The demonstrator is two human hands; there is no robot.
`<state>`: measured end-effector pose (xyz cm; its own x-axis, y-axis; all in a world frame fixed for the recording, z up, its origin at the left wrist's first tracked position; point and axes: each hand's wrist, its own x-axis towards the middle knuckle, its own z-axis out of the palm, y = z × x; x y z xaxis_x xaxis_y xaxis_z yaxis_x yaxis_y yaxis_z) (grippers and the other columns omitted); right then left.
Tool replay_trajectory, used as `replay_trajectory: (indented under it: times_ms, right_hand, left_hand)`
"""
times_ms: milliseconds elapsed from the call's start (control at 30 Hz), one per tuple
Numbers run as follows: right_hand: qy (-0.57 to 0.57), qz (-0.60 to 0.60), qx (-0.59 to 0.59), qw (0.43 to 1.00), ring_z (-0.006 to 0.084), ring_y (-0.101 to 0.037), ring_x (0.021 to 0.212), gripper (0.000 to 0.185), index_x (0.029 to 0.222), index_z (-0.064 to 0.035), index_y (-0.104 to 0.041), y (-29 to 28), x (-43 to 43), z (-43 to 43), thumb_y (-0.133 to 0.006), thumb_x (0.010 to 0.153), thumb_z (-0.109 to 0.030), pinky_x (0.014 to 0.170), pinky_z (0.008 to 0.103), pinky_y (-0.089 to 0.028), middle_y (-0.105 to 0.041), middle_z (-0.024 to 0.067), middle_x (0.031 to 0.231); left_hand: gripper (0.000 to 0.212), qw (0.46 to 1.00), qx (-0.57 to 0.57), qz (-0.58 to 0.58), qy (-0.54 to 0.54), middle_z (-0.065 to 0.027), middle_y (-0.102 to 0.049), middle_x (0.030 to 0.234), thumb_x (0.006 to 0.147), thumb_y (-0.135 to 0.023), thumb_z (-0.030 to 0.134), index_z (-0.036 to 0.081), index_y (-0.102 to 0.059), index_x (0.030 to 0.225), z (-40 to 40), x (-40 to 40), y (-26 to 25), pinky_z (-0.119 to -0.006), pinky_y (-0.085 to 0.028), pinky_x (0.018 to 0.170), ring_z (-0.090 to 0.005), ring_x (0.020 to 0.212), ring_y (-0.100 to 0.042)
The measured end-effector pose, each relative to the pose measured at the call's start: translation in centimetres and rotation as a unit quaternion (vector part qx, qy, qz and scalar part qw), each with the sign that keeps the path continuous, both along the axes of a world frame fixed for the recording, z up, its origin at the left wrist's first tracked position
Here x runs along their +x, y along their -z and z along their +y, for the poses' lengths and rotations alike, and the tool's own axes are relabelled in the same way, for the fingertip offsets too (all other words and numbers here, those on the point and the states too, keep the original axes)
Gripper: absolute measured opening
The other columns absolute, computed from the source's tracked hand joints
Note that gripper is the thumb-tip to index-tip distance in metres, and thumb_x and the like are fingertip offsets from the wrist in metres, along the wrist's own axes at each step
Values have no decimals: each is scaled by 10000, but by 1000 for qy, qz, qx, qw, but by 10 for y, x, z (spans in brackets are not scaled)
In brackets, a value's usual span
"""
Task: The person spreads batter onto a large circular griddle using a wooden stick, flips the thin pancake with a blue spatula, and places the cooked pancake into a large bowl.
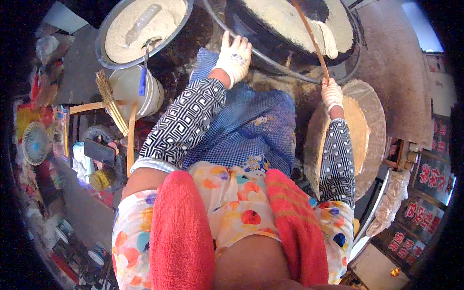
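My left hand, in a whitish glove, lies over the metal ring around a large dark pan; its fingers are somewhat spread and nothing shows in its grip. At the pan's right side my right hand, also gloved, is closed around the lower end of a long thin wooden stick. The stick slants up over the pan. A pale layer coats much of the pan, and a folded pale strip lies beside the stick. A dark patch of pan shows behind it.
At upper left, a metal basin of pale meal holds a clear plastic bottle and a blue-handled utensil. Below are a white bucket and a straw brush. A large round container with tan contents stands by my right forearm.
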<state>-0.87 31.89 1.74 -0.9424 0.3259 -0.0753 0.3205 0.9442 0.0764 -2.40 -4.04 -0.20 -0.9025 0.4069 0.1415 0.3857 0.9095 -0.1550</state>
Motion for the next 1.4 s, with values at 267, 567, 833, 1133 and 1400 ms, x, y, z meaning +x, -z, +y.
replay_trajectory:
  times_ms: [267, 567, 833, 1133, 1400]
  right_hand:
    - [-34, 91, -38, 995, 445, -616, 934, 410, 967, -44, -607, -27, 10, 7, -443, 968, -419, 804, 531, -490, -660, 246, 952]
    - [-42, 44, -172, 983, 475, -605, 796, 302, 965, -70, -555, -8, 182, 6, -478, 967, -363, 687, 565, -473, -635, 264, 832]
    - [-18, 41, -19, 999, 462, -623, 799, 334, 1018, -74, -552, 15, 137, -11, -462, 964, -391, 700, 573, -471, -649, 261, 843]
    - [-29, 47, -19, 998, 450, -637, 858, 354, 1004, -65, -567, -3, 15, -3, -436, 965, -393, 774, 547, -492, -661, 265, 879]
    - [-40, 43, -19, 998, 460, -620, 846, 348, 990, -61, -553, 3, 0, 18, -444, 971, -391, 747, 556, -483, -650, 270, 846]
  left_hand:
    - [512, 998, 29, 2, -51, -93, -481, 1404, 839, -598, 307, 85, -524, 1295, -23, -34, -8, -635, -141, 1105, -262, 1335, -410]
    - [566, 997, 66, -2, -35, -93, -475, 1377, 779, -606, 175, 100, -467, 1322, -37, -21, -23, -648, -174, 1080, -276, 1314, -403]
    - [575, 990, 111, 34, 77, -145, -447, 1413, 844, -566, 266, 36, -437, 1355, 44, 33, 13, -643, -153, 1100, -310, 1353, -365]
    - [632, 999, 12, 25, 45, -130, -407, 1463, 843, -573, 286, 36, -404, 1398, 8, 7, 10, -627, -96, 1126, -295, 1372, -349]
    - [538, 997, 63, 24, 31, -157, -471, 1402, 842, -559, 243, 13, -480, 1322, -19, -12, 6, -625, -127, 1120, -314, 1336, -393]
